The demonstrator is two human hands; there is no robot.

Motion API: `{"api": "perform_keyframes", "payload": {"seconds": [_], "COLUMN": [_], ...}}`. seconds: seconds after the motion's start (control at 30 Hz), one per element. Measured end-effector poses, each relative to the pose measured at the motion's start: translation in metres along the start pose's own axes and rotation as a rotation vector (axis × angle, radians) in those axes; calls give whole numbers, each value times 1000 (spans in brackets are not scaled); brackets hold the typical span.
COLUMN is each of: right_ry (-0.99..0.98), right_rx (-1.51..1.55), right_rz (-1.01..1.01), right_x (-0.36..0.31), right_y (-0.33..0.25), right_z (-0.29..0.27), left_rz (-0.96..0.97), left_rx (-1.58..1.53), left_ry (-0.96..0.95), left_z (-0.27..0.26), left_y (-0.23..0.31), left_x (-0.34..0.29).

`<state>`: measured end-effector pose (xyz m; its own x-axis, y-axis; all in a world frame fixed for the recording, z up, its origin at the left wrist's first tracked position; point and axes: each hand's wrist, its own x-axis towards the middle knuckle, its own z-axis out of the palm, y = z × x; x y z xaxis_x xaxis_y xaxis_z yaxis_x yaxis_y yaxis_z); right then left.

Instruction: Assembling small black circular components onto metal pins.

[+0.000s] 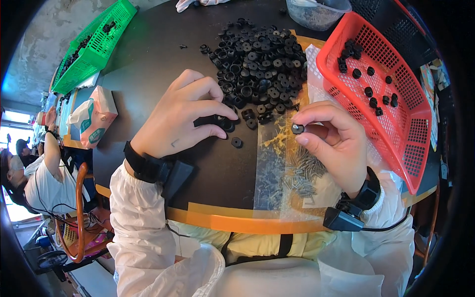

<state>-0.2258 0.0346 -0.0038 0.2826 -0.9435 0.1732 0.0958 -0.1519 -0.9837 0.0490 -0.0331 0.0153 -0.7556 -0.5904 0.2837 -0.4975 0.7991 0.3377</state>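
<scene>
My right hand (336,141) pinches a small black plastic knob (297,128) between thumb and fingertips. A shiny metal spot shows in the middle of the knob's face. My left hand (190,111) curls its fingers and thumb around a few black plastic parts (226,123) just beside the big heap; the fingers partly hide them. One loose black piece with a hole (237,142) lies on the table under my left thumb. The heap of black plastic knobs (267,64) spreads out beyond both hands. Near my right hand lies a pile of small metal screws or pins (304,173).
On the right a red basket (341,96) holds several black knobs. A clear bowl (316,17) stands at the back. Left are a tissue pack (99,116) and a green basket (91,57) of black parts. Another person (47,173) sits at far left. Orange tape (237,222) covers the table's front edge.
</scene>
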Motion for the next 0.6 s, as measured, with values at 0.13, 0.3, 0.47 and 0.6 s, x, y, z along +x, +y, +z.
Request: {"api": "perform_keyframes", "payload": {"seconds": [0.13, 0.3, 0.47, 0.6], "right_ry": [9, 6, 47, 33], "right_rx": [25, 45, 119, -4], "right_rz": [13, 82, 94, 21], "right_x": [-1, 0, -4, -5], "right_y": [0, -6, -1, -2], "right_z": [-1, 8, 6, 5], "left_rz": [-2, 25, -128, -82], "left_rx": [-40, -244, -525, -491], "left_ry": [-8, 172, 223, 271], "left_z": [1, 16, 34, 39], "left_y": [0, 19, 48, 52], "left_x": [2, 9, 13, 12]}}
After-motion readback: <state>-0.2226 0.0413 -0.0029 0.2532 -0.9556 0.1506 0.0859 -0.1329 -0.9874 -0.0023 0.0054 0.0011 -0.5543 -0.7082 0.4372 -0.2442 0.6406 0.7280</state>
